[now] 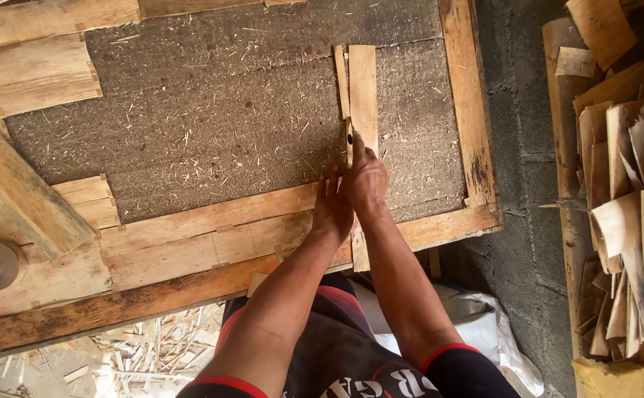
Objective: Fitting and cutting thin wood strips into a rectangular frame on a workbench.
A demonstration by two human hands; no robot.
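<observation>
A long thin wooden strip [363, 85] lies upright across the rough grey mat [226, 110] of a wood-framed bench, with a narrower sliver [342, 77] beside it on the left. My right hand [368, 179] grips the strip's lower part, fingers pointing up along it; a small dark thing [349, 138] shows at the fingertips, and I cannot tell what it is. My left hand [331, 211] lies just left of it, fingers stretched, pressing on the pale flat boards [211, 232] laid along the near edge of the frame.
The bench's wooden frame [468, 96] borders the mat on the right. A heap of curled veneer pieces [628, 191] stands at far right across a concrete gap [521, 125]. A white sack [480, 317], shavings [138, 357] and a slanted beam [20, 195] are nearby.
</observation>
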